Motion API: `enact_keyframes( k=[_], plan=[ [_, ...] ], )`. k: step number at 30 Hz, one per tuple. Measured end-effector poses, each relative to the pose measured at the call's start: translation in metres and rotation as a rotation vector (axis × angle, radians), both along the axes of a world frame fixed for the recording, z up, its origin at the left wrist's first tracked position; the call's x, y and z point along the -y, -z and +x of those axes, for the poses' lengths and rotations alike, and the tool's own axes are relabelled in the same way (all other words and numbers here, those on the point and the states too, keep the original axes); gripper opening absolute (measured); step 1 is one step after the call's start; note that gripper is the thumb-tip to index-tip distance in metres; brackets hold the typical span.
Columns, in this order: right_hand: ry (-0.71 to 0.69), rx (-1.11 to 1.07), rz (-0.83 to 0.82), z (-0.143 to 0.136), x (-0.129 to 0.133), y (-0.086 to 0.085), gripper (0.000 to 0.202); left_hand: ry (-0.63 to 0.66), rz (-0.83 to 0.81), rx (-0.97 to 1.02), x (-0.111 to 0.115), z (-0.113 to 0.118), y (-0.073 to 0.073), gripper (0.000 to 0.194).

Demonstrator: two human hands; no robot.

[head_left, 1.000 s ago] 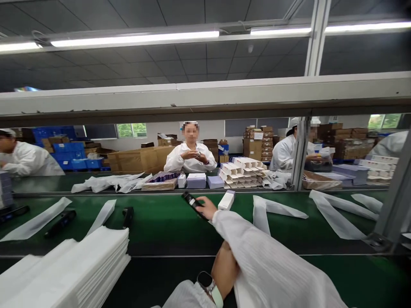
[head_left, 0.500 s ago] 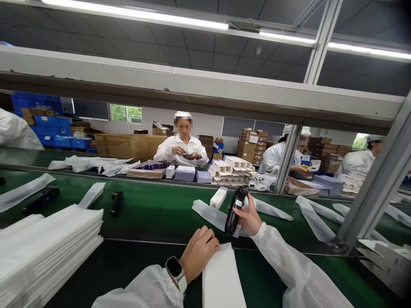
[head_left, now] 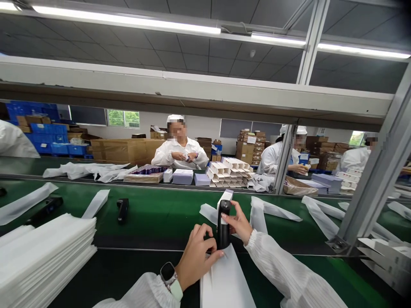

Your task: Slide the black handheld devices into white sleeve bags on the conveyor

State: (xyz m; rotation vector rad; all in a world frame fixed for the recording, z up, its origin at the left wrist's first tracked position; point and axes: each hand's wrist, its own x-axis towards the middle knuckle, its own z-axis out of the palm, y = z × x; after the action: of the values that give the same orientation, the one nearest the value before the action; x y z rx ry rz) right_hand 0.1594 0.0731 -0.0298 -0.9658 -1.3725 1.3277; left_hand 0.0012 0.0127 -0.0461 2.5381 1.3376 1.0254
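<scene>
My right hand [head_left: 236, 223] grips a black handheld device [head_left: 223, 224] near its top and holds it upright. The device's lower end meets the top edge of a white sleeve [head_left: 226, 278], which lies on the dark surface in front of me. My left hand [head_left: 199, 256], with a watch on the wrist, is at the sleeve's upper left edge, thumb and fingers closed on it beside the device. Just behind the device stands a small white box [head_left: 225, 196], partly hidden.
A thick stack of white sleeves [head_left: 48, 256] lies at left. The green belt [head_left: 173, 209] carries loose sleeves and another black device [head_left: 122, 209]. A metal post [head_left: 369, 171] rises at right. Across the belt, a person [head_left: 180, 147] works behind boxes.
My right hand has brought the device left and down to the sleeve's top edge, turning it more upright. My left thumb now shows at the sleeve's edge, and the view has shifted slightly.
</scene>
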Motion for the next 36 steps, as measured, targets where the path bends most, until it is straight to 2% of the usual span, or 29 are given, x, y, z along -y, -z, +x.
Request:
enact_keyframes(
  k=[2,5,8,11,14,18,20,22,25,27,29,30,32,35,36],
  plan=[
    [0.025,0.039,0.012,0.002,-0.001,-0.003,0.050,0.010,-0.056,0.033,0.002,0.001,-0.009,0.027],
    [0.091,-0.030,0.026,0.005,-0.001,-0.009,0.048,0.038,-0.068,0.012,0.005,0.002,-0.020,0.030],
    [0.053,-0.122,0.014,0.008,-0.001,-0.012,0.049,0.061,-0.055,-0.010,0.008,0.002,-0.025,0.031],
    [-0.091,-0.127,0.000,0.008,-0.001,-0.010,0.044,0.035,-0.058,0.028,0.009,0.003,-0.030,0.032],
    [-0.326,-0.117,0.028,0.006,0.004,-0.005,0.038,-0.027,-0.048,0.117,0.007,0.002,-0.039,0.030],
    [-0.657,0.036,0.069,0.004,0.017,0.002,0.053,-0.036,-0.054,0.221,0.005,0.001,-0.054,0.029],
    [-0.708,0.109,0.045,0.005,0.020,-0.001,0.050,-0.013,-0.062,0.286,0.003,0.001,-0.056,0.028],
    [-0.567,0.064,0.031,0.007,0.013,-0.010,0.044,-0.005,-0.091,0.387,0.001,0.000,-0.049,0.022],
    [-0.077,-0.085,0.158,0.012,-0.020,-0.027,0.042,-0.063,-0.213,0.465,-0.003,-0.002,-0.020,0.022],
    [0.266,0.035,0.319,0.012,-0.051,-0.032,0.044,-0.072,-0.311,0.333,-0.005,-0.003,0.003,0.017],
    [0.484,0.275,0.431,0.010,-0.081,-0.028,0.046,-0.044,-0.379,0.170,-0.007,-0.003,0.021,0.012],
    [0.529,0.375,0.454,0.008,-0.093,-0.022,0.045,-0.043,-0.396,0.105,-0.007,-0.003,0.026,0.010],
    [0.514,0.471,0.446,0.002,-0.111,-0.006,0.037,-0.075,-0.419,0.026,-0.006,-0.002,0.027,0.009],
    [0.457,0.525,0.409,-0.009,-0.120,0.015,0.017,-0.135,-0.464,0.015,-0.003,0.001,0.021,0.014],
    [0.444,0.548,0.410,-0.014,-0.119,0.017,0.021,-0.139,-0.480,0.029,-0.003,0.002,0.019,0.014]
  ],
)
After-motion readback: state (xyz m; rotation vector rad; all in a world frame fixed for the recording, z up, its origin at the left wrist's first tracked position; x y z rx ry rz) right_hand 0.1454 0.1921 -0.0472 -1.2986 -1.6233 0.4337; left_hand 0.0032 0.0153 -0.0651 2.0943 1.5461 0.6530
